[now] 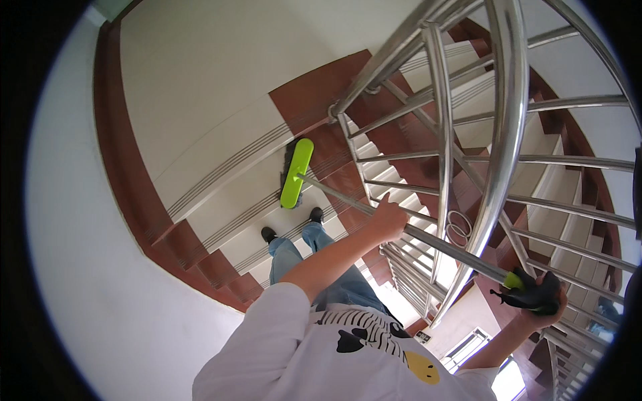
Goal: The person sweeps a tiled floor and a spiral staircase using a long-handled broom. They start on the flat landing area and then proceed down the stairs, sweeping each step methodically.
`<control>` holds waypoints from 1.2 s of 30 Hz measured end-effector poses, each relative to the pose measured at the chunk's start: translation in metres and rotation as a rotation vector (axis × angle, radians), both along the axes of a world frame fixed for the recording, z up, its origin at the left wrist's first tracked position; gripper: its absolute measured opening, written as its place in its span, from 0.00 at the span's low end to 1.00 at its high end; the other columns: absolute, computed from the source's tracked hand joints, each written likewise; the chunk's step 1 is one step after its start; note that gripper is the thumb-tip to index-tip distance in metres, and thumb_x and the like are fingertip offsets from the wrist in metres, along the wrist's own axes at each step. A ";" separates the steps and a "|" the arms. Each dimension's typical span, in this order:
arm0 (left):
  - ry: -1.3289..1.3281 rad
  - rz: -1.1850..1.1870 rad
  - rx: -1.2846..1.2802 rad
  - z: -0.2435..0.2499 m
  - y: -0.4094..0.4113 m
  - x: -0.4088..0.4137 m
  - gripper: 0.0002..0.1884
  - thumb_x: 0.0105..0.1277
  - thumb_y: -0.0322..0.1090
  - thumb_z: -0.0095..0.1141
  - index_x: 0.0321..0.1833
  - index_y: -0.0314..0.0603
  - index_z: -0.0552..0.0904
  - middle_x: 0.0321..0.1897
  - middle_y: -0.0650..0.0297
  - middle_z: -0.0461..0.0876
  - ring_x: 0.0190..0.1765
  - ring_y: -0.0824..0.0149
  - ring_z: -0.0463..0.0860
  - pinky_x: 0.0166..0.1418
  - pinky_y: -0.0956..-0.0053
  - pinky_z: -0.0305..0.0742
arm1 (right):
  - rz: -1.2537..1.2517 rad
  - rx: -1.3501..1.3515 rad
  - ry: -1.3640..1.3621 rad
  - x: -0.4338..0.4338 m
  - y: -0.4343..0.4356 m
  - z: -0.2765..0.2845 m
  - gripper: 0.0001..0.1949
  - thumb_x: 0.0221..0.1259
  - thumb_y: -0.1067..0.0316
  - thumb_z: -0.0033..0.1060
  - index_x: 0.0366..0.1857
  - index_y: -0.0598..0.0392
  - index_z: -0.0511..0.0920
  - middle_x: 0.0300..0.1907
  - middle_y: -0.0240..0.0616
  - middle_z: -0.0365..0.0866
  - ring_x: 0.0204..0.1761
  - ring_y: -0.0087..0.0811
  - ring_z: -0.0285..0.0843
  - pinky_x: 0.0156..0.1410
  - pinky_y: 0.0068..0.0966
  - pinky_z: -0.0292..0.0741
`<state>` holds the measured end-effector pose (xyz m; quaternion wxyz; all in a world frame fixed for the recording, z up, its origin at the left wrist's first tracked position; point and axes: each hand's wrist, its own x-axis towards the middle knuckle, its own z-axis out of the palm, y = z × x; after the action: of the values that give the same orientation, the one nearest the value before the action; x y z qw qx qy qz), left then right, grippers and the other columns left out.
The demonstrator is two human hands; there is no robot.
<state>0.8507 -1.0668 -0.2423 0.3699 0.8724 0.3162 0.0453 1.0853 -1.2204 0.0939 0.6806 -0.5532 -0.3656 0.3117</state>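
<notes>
A push broom's bright green head (297, 173) with dark bristles rests on a pale stair tread, just beyond my feet. From it a grey metal handle (451, 248) runs down to the right. My left hand (390, 220) is closed around the middle of this handle, its index finger extended. At the handle's top end, beside a green collar (512, 280), my right hand (549, 299) grips it together with a bunched black material (531, 293), which may be a bag or cloth. That material hides part of the handle end and of my fingers.
A stainless steel stair railing (506, 125) curves close along the right, with two thin rings (458, 228) on it. The pale steps have dark red borders (321, 90) and grooved edges. A white wall (90, 280) stands at left. More flights show through the railing.
</notes>
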 end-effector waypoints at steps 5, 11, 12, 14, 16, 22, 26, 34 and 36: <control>0.037 -0.123 0.005 -0.022 0.005 0.080 0.13 0.53 0.33 0.59 0.40 0.57 0.89 0.33 0.65 0.87 0.50 0.62 0.83 0.74 0.45 0.56 | -0.683 0.004 -0.079 0.055 -0.051 -0.004 0.17 0.66 0.57 0.50 0.47 0.59 0.78 0.49 0.48 0.81 0.53 0.45 0.80 0.61 0.42 0.78; 0.015 -0.317 -0.239 -0.015 -0.026 0.073 0.21 0.52 0.31 0.57 0.50 0.59 0.87 0.41 0.60 0.88 0.53 0.57 0.84 0.72 0.47 0.59 | -1.009 -0.040 -0.194 0.042 -0.110 -0.016 0.17 0.67 0.58 0.51 0.48 0.61 0.79 0.50 0.46 0.80 0.53 0.41 0.80 0.61 0.37 0.79; -0.022 -0.320 -0.240 -0.018 -0.036 0.070 0.18 0.51 0.32 0.59 0.47 0.57 0.88 0.40 0.60 0.88 0.52 0.57 0.84 0.69 0.46 0.63 | -1.048 -0.063 -0.215 0.023 -0.117 -0.014 0.16 0.68 0.59 0.50 0.47 0.61 0.78 0.48 0.45 0.80 0.50 0.41 0.81 0.58 0.35 0.80; -0.071 -0.333 -0.249 -0.024 -0.052 0.061 0.15 0.51 0.33 0.60 0.43 0.54 0.88 0.39 0.59 0.87 0.50 0.56 0.85 0.65 0.47 0.68 | -1.136 -0.052 -0.182 -0.021 -0.105 -0.002 0.14 0.67 0.59 0.52 0.44 0.60 0.79 0.43 0.42 0.81 0.45 0.38 0.83 0.53 0.30 0.82; -0.085 -0.356 -0.255 -0.024 -0.069 0.051 0.15 0.51 0.32 0.60 0.42 0.54 0.88 0.38 0.58 0.87 0.49 0.55 0.85 0.63 0.49 0.69 | -1.075 -0.043 -0.067 -0.036 -0.113 0.008 0.14 0.66 0.59 0.54 0.42 0.59 0.79 0.40 0.42 0.82 0.43 0.37 0.83 0.52 0.31 0.82; -0.231 -0.253 -0.301 -0.026 -0.122 -0.012 0.12 0.51 0.32 0.59 0.39 0.50 0.87 0.32 0.55 0.86 0.43 0.53 0.86 0.53 0.56 0.74 | -0.990 -0.054 -0.024 -0.094 -0.152 0.021 0.15 0.64 0.57 0.58 0.42 0.61 0.78 0.38 0.43 0.82 0.40 0.39 0.83 0.47 0.31 0.82; -0.219 -0.163 -0.235 -0.011 -0.139 -0.081 0.11 0.54 0.31 0.58 0.38 0.56 0.89 0.33 0.60 0.86 0.45 0.57 0.84 0.62 0.56 0.68 | -0.814 -0.080 -0.104 -0.134 -0.154 0.015 0.15 0.66 0.60 0.54 0.46 0.60 0.76 0.40 0.46 0.82 0.39 0.42 0.83 0.45 0.34 0.82; -0.004 -0.111 -0.086 -0.003 -0.113 -0.155 0.12 0.54 0.30 0.58 0.36 0.60 0.89 0.29 0.66 0.84 0.49 0.61 0.81 0.70 0.54 0.61 | -0.415 -0.028 0.173 -0.162 -0.108 -0.028 0.08 0.64 0.61 0.46 0.31 0.53 0.65 0.27 0.40 0.72 0.30 0.34 0.77 0.38 0.32 0.79; -0.034 -0.134 -0.065 -0.017 -0.107 -0.145 0.14 0.52 0.29 0.60 0.39 0.61 0.89 0.33 0.66 0.85 0.49 0.61 0.80 0.71 0.52 0.61 | -0.396 0.005 0.170 -0.153 -0.110 -0.029 0.09 0.64 0.61 0.47 0.30 0.52 0.65 0.26 0.38 0.71 0.30 0.33 0.78 0.39 0.32 0.80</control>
<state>0.7054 -1.1736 -0.2597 0.4057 0.8782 0.2521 0.0251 0.9319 -1.3302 0.0645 0.7583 -0.5842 -0.1918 0.2164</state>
